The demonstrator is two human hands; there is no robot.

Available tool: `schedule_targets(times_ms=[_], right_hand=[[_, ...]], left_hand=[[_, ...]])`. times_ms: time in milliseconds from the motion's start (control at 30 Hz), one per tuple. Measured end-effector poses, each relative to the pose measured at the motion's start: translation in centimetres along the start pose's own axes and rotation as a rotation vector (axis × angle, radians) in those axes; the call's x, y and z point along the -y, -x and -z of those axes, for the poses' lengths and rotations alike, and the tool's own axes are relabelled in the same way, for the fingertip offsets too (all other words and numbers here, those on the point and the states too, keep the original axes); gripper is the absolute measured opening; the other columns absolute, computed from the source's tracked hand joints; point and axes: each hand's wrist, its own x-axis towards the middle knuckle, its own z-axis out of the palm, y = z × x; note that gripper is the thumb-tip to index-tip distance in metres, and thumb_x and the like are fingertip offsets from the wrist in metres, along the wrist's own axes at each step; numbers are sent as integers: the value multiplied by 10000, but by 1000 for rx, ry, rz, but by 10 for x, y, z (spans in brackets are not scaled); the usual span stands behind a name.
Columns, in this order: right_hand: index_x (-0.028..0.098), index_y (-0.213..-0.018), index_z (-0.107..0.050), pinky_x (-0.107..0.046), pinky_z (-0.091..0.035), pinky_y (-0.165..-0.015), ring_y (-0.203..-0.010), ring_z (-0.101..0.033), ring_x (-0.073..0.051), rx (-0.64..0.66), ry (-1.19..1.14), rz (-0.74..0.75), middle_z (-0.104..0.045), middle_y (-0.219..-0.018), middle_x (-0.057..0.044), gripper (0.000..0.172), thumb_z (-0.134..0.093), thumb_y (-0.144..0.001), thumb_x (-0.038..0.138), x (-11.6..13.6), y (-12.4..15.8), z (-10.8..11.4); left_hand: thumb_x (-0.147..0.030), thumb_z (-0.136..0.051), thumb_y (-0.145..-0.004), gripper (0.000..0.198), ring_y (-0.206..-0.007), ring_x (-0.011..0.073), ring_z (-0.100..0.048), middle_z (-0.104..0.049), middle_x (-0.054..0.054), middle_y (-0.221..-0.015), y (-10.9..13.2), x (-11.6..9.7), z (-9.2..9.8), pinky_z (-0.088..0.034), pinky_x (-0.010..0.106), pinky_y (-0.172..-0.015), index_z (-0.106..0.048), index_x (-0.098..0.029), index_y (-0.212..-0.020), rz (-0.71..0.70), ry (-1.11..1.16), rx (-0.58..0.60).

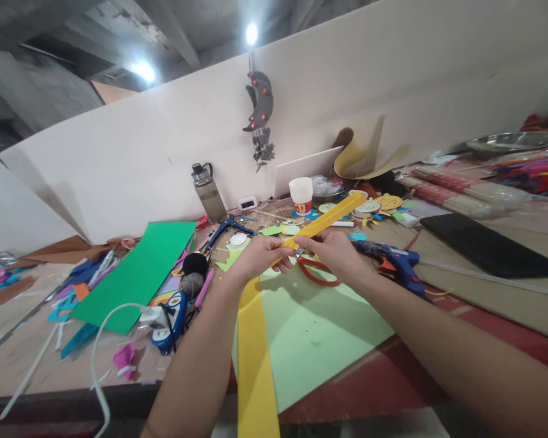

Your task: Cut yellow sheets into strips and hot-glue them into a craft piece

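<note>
A long yellow strip (258,359), looking like felt or craft foam, runs up from the table's front edge and folds over at my hands. My left hand (265,254) is closed in a pinch on it. Close beside, my right hand (326,248) also pinches the strip, whose other end slants up to the right. Scissors with red-orange handles (318,281) show just below my right fingers; whether they rest on the paper or touch the hand I cannot tell. Beneath lies a pale green sheet (315,347).
At the left are a green sheet (139,274), a blue tape-like tool (168,322) and a white cable (101,365). A blue glue gun (402,264) and black slab (488,243) lie right. Behind stand a bottle (209,193), a paper cup (301,196) and cut-paper scraps.
</note>
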Motion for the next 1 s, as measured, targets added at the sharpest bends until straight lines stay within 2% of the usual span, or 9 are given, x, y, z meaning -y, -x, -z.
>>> schedule_targets(times_ms=[200,467,633,867,1000], right_hand=[[117,-589,-635,-214,-263,-402,-429,-353,-70,51,57,35,-506,-474,11,395,-634,-693,497,-7,-1,0],[121,-681,-702,-229,-382,-474,-538,-505,-125,7,30,45,-651,-626,-39,334,-661,-672,452,-5,0,1],[130,-626,-669,-227,-366,-467,-512,-489,-115,28,-8,53,-621,-579,-29,377,-657,-671,504,-5,-2,2],[137,-538,-603,-231,-333,-446,-475,-443,-100,-73,-36,37,-571,-519,-25,425,-656,-663,540,4,-2,7],[143,-520,-583,-234,-312,-432,-450,-415,-93,-108,-2,36,-545,-489,-12,411,-646,-683,515,2,0,3]], left_hand=[[-451,-600,-755,340,-552,105,-616,-679,62,-687,0,2,2,-494,225,-578,-632,-118,-692,-21,5,1],[-452,-581,-772,320,-567,104,-617,-686,52,-717,0,0,-3,-478,210,-576,-625,-137,-734,-40,-52,-15],[-461,-539,-797,342,-534,98,-609,-678,52,-687,-2,1,-4,-477,205,-550,-622,-132,-751,-30,16,-25],[-461,-569,-770,350,-563,116,-623,-681,69,-695,2,-2,0,-495,232,-586,-634,-122,-715,0,16,38],[-421,-579,-774,299,-618,127,-640,-688,59,-725,2,-5,-2,-497,234,-605,-650,-131,-753,-39,-38,14]])
